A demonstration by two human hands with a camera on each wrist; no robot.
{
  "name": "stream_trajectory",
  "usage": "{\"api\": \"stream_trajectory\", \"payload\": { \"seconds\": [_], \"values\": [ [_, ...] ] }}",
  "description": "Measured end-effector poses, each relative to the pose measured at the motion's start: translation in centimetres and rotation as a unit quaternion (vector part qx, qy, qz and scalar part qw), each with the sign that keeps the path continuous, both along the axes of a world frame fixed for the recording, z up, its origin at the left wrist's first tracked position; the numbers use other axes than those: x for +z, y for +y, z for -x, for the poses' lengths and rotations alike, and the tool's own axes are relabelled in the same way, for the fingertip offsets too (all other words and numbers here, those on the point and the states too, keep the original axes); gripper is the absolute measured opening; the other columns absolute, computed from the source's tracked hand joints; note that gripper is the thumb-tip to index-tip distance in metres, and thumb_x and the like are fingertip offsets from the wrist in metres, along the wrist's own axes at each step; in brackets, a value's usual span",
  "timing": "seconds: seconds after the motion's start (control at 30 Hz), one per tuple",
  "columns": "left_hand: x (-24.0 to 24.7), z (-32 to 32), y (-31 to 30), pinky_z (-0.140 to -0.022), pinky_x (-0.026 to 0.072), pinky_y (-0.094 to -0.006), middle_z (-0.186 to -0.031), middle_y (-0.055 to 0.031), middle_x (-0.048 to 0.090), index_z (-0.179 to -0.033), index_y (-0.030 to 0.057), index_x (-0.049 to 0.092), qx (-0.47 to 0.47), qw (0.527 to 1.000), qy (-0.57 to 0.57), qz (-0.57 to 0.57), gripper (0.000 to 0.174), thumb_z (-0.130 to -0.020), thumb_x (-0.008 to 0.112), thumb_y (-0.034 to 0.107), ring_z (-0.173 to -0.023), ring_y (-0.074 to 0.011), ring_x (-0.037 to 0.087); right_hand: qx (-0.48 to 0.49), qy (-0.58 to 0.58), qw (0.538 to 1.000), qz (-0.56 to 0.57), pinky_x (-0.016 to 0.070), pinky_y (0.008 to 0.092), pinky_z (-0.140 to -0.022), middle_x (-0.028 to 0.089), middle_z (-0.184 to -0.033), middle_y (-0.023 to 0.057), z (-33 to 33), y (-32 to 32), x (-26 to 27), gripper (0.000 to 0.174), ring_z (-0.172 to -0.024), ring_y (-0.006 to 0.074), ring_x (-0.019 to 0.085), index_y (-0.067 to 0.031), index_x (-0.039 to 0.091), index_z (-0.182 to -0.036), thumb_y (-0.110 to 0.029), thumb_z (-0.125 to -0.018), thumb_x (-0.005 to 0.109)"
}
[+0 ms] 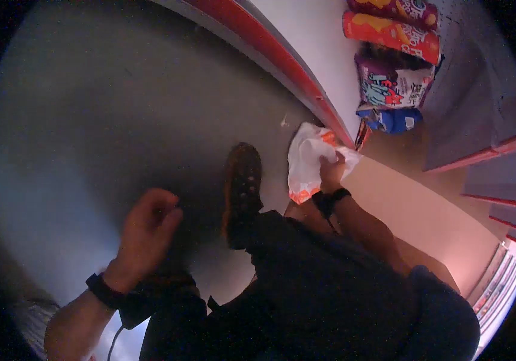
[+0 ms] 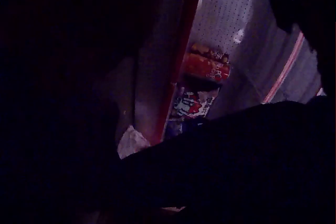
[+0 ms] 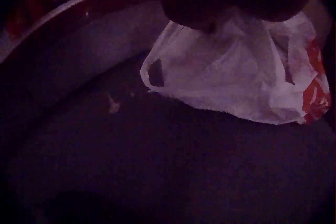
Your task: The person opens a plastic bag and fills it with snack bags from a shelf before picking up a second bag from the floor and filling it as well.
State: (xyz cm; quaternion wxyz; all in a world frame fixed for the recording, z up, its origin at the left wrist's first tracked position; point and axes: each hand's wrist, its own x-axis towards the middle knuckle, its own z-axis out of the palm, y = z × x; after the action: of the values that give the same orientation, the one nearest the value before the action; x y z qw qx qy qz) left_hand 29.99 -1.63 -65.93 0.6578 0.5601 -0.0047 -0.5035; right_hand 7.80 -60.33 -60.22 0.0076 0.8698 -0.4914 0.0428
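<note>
My right hand [image 1: 331, 173] grips a white plastic carrier bag [image 1: 304, 157] with orange-red printing, beside the low edge of a shelf. In the right wrist view, the crumpled bag [image 3: 220, 77] hangs below the dark shape of the hand, and one handle loop shows at its left. Its contents are hidden. Away to the left, over the grey floor, my left hand [image 1: 147, 231] has loosely curled fingers and nothing visible in them. The left wrist view is mostly dark, with a pale corner of the bag [image 2: 133, 142] showing.
A shelf with a red front edge [image 1: 306, 81] carries orange snack canisters [image 1: 390, 36], a purple-and-white snack bag [image 1: 396, 84] and a blue packet [image 1: 393, 120]. A shoe [image 1: 245, 180] stands on the floor [image 1: 119, 108] between the hands. More red-edged shelving [image 1: 486, 153] is at the right.
</note>
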Motion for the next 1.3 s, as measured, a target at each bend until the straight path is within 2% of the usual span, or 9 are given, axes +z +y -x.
{"api": "stream_trajectory", "payload": {
  "seconds": [0.13, 0.33, 0.4, 0.53, 0.6, 0.67, 1.03, 1.17, 1.3],
  "values": [
    [0.1, 0.5, -1.0, -0.085, 0.0545, -0.0335, -0.102, -0.0083, 0.069, -0.113, 0.0052, 0.063, -0.048, 0.998, -0.02, 0.02, 0.019, -0.097, 0.07, 0.011, -0.095, -0.0177, 0.068, -0.077, -0.149, 0.984, -0.059, 0.0568, 0.0391, -0.09, 0.068, -0.123, 0.018, -6.1, 4.0, 4.7, 0.059, -0.107, 0.0264, 0.069, -0.0002, 0.049, -0.14, -0.008, -0.089, 0.077],
    [0.3, 3.3, -1.9, -0.081, 0.0557, -0.0376, -0.097, -0.0138, 0.071, -0.11, 0.0037, 0.063, -0.153, 0.984, -0.076, 0.046, 0.017, -0.096, 0.068, 0.013, -0.089, -0.0232, 0.07, 0.116, -0.098, 0.988, -0.026, 0.0525, 0.0376, -0.097, 0.065, -0.133, 0.0171, -18.2, 12.9, 9.4, 0.059, -0.115, 0.0263, 0.065, 0.0013, 0.055, -0.14, -0.015, -0.09, 0.08],
    [0.1, 4.7, -1.7, -0.082, 0.0556, -0.0392, -0.098, -0.015, 0.072, -0.108, 0.0033, 0.063, -0.185, 0.974, -0.097, 0.085, 0.016, -0.097, 0.067, 0.013, -0.09, -0.0252, 0.071, 0.104, -0.014, 0.977, -0.184, 0.053, 0.039, -0.099, 0.07, -0.124, 0.0185, -19.3, 9.0, 8.6, 0.059, -0.114, 0.0288, 0.067, 0.0032, 0.057, -0.139, -0.014, -0.087, 0.08],
    [1.8, 5.7, -2.1, -0.083, 0.0555, -0.0401, -0.098, -0.0164, 0.071, -0.107, 0.0034, 0.064, -0.207, 0.968, -0.071, 0.119, 0.015, -0.097, 0.066, 0.014, -0.091, -0.0273, 0.071, 0.249, 0.167, 0.953, 0.043, 0.0557, 0.0394, -0.09, 0.073, -0.115, 0.0236, -22.3, 11.2, 7.9, 0.042, -0.107, 0.0316, 0.07, 0.0036, 0.069, -0.122, -0.02, -0.088, 0.076],
    [2.2, 4.5, -1.2, -0.083, 0.0558, -0.0413, -0.099, -0.0183, 0.071, -0.107, 0.0039, 0.064, -0.23, 0.961, -0.091, 0.12, 0.014, -0.096, 0.065, 0.013, -0.092, -0.0317, 0.071, 0.184, 0.19, 0.963, -0.053, 0.0563, 0.0444, -0.089, 0.073, -0.112, 0.0289, -24.2, 13.4, 10.4, 0.04, -0.102, 0.0393, 0.072, 0.0038, 0.073, -0.112, -0.029, -0.089, 0.074],
    [2.2, 3.4, 0.1, -0.083, 0.056, -0.0424, -0.1, -0.0186, 0.072, -0.107, 0.0045, 0.065, -0.238, 0.954, -0.154, 0.097, 0.015, -0.095, 0.066, 0.014, -0.093, -0.034, 0.071, 0.34, 0.48, 0.809, 0.014, 0.0564, 0.05, -0.088, 0.071, -0.106, 0.0329, -25.9, 13.6, 10.5, 0.047, -0.097, 0.0458, 0.071, 0.0038, 0.075, -0.108, -0.037, -0.086, 0.073],
    [5.7, 3.2, -0.2, -0.087, 0.0565, -0.0457, -0.102, -0.0176, 0.073, -0.106, 0.0048, 0.066, -0.191, 0.957, -0.215, -0.051, 0.02, -0.091, 0.069, 0.019, -0.097, -0.037, 0.071, 0.213, 0.192, 0.951, -0.119, 0.0537, 0.0484, -0.096, 0.069, -0.118, 0.0328, -26.4, 16.5, 10.7, 0.058, -0.111, 0.0444, 0.068, 0.0088, 0.067, -0.12, -0.036, -0.084, 0.075],
    [8.9, 2.9, -3.2, -0.088, 0.057, -0.0452, -0.103, -0.018, 0.073, -0.106, 0.0044, 0.066, -0.229, 0.935, -0.257, -0.086, 0.021, -0.091, 0.071, 0.018, -0.098, -0.0366, 0.072, 0.324, 0.049, 0.94, -0.098, 0.0536, 0.0466, -0.097, 0.068, -0.122, 0.0306, -24.7, 17.5, 8.7, 0.077, -0.11, 0.0439, 0.068, 0.006, 0.048, -0.146, -0.032, -0.084, 0.076],
    [12.5, 3.8, -9.1, -0.088, 0.0564, -0.0467, -0.108, -0.0176, 0.069, -0.111, 0.0055, 0.066, -0.238, 0.922, -0.299, -0.062, 0.022, -0.091, 0.071, 0.015, -0.097, -0.0378, 0.069, 0.458, -0.06, 0.832, -0.309, 0.056, 0.0473, -0.093, 0.068, -0.121, 0.0305, -24.7, 20.6, 8.1, 0.081, -0.107, 0.0415, 0.07, 0.0035, 0.037, -0.154, -0.028, -0.089, 0.074]
  ]
}}
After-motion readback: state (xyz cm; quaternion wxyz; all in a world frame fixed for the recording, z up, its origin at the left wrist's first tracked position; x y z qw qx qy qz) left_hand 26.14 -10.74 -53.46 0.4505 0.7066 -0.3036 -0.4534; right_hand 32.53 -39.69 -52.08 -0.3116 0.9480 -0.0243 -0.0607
